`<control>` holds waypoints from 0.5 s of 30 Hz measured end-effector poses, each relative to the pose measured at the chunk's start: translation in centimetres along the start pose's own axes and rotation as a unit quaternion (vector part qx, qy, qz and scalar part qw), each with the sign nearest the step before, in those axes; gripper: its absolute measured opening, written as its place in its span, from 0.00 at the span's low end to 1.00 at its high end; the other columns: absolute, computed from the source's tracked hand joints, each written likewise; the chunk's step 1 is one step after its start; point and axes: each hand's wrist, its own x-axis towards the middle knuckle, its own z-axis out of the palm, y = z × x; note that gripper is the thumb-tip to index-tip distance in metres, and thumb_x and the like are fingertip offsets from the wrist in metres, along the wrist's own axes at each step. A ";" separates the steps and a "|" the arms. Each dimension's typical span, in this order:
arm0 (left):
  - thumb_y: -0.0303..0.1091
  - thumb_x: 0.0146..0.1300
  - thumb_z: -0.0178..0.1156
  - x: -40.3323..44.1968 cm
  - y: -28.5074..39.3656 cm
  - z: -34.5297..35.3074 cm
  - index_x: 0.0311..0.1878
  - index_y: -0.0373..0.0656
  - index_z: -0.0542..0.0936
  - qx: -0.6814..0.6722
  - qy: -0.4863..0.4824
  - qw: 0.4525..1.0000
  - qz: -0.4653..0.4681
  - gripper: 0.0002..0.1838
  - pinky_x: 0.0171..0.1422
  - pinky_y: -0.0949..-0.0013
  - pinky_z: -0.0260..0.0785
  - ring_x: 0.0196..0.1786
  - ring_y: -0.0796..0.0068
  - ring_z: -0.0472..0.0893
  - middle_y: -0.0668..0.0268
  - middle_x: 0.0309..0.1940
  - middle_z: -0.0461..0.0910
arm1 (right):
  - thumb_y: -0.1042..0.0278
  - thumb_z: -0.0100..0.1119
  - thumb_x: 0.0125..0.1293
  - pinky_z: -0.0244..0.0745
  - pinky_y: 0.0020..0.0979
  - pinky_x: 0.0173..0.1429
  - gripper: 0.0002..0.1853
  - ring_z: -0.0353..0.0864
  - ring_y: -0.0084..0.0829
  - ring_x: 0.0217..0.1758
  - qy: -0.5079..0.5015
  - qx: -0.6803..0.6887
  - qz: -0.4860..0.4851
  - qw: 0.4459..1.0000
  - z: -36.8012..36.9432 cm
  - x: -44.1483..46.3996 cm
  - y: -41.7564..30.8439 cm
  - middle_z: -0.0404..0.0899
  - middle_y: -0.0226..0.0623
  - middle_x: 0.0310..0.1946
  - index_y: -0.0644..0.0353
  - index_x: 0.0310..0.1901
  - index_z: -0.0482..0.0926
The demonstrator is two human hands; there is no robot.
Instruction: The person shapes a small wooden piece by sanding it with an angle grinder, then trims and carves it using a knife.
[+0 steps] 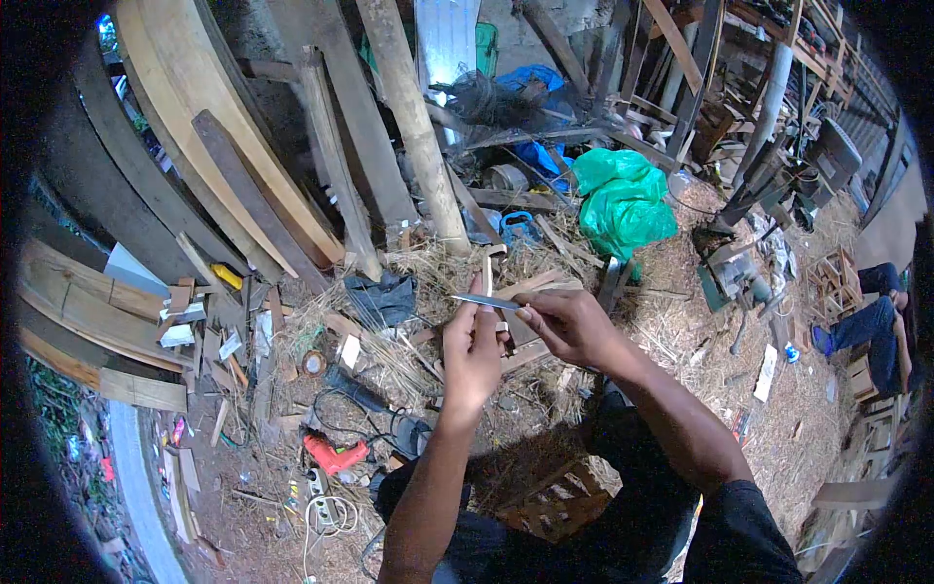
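My left hand (472,360) is closed around a slim, pale wooden piece (488,274), which stands roughly upright with its curved top above my fingers. A thin grey blade (484,301) lies across that piece at my left fingertips. The fingers of my right hand (574,326) pinch the blade's right end, and any handle is hidden in them. Both hands are close together in front of my body. Whether the blade's edge touches the wood is too small to tell.
Straw and shavings cover the ground. A red power tool (334,454) and a power strip (319,483) with a white cable lie at lower left. Long planks (209,127) lean at left. A green plastic bag (626,200) sits ahead. At right, another person's legs (866,326) show.
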 end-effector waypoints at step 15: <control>0.34 0.77 0.44 -1.9 -0.2 2.8 0.72 0.38 0.64 0.030 -0.043 0.999 0.012 0.24 0.30 0.80 0.62 0.27 0.88 0.65 0.77 0.26 0.66 | 0.67 0.62 0.65 0.74 0.43 0.30 0.10 0.80 0.49 0.27 0.055 -0.087 0.055 0.993 -1.5 1.0 0.5 0.80 0.50 0.28 0.61 0.45 0.83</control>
